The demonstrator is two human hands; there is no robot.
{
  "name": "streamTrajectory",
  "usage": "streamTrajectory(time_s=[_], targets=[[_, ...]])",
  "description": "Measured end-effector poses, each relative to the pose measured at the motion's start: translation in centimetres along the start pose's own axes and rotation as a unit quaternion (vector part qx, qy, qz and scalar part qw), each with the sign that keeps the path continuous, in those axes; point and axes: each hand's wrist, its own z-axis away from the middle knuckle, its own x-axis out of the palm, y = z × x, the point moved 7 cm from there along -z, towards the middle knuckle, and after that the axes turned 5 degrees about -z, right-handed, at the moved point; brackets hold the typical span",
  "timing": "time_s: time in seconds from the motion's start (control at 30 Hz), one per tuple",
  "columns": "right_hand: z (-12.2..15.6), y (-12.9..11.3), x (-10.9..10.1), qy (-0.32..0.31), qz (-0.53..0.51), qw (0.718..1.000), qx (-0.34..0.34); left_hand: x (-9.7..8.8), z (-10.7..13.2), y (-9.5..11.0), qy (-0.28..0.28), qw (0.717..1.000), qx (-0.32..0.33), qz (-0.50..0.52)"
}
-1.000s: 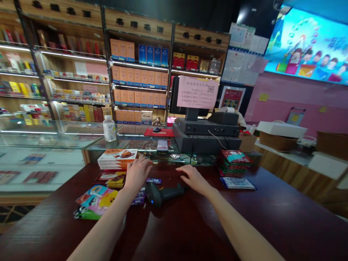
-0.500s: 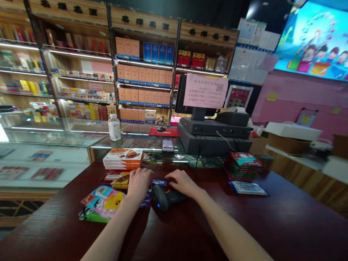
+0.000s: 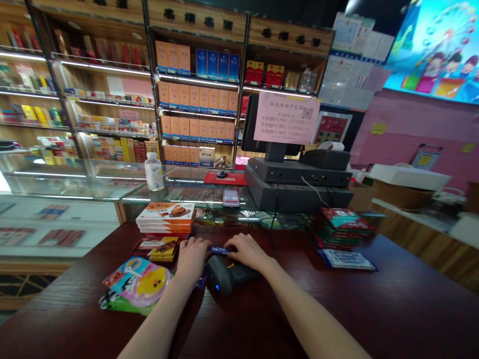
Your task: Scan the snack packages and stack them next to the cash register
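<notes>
A small purple-blue candy bar (image 3: pixel 219 250) spans the gap between my hands just beyond a black barcode scanner (image 3: pixel 220 276). My left hand (image 3: pixel 191 259) is closed at the bar's left end, its fingers curled down. At the other end, the fingertips of my right hand (image 3: pixel 247 253) pinch the bar, with the palm over the scanner's handle. More purple wrappers (image 3: pixel 201 282) show partly from beneath my left wrist. A colourful bag with a yellow duck (image 3: pixel 140 285) lies left of my left forearm. Behind it are yellow chocolate packs (image 3: pixel 163 249) and stacked white-and-orange boxes (image 3: pixel 166 217).
Stacked red-green packets (image 3: pixel 342 227) and a blue-white packet (image 3: pixel 348 260) lie on the right of the dark wooden table (image 3: pixel 337 309). Beyond stand a cash register with monitor (image 3: pixel 299 182), a phone (image 3: pixel 231 197), a bottle (image 3: pixel 153 172) and a glass counter (image 3: pixel 187 192).
My right fingers have come in to the bar's right end, and my left fingers have closed at its left end. The view has shifted slightly. The scanner stays in place.
</notes>
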Motion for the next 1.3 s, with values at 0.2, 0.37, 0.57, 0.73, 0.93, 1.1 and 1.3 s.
streamTrajectory(time_s=[0.2, 0.37, 0.57, 0.73, 0.93, 1.1, 1.3], targets=[[0.2, 0.1, 0.0, 0.018, -0.017, 1.0, 0.003, 0.1, -0.1, 0.1, 0.004, 1.0, -0.001, 0.002], [1.1, -0.3, -1.7, 0.084, -0.075, 0.994, -0.006, -0.3, 0.0, 0.0, 0.042, 0.998, 0.002, 0.037], [3.2, -0.6, -3.8, 0.172, -0.147, 0.974, -0.016, -1.3, 0.2, 0.2, 0.122, 0.986, 0.025, 0.108], [4.6, -0.1, -4.1, 0.238, -0.176, 0.955, -0.022, -2.3, 0.6, 0.6, 0.164, 0.974, 0.056, 0.148], [5.5, -0.1, -4.1, 0.292, -0.215, 0.931, -0.047, -3.5, 1.0, 0.6, 0.195, 0.962, 0.085, 0.171], [6.1, -0.8, -4.5, 0.333, -0.245, 0.905, -0.101, -4.5, 1.6, 0.7, 0.264, 0.937, 0.119, 0.197], [6.7, -1.4, -4.6, 0.359, -0.228, 0.895, -0.136, -5.4, 2.5, 1.0, 0.336, 0.911, 0.149, 0.19]])
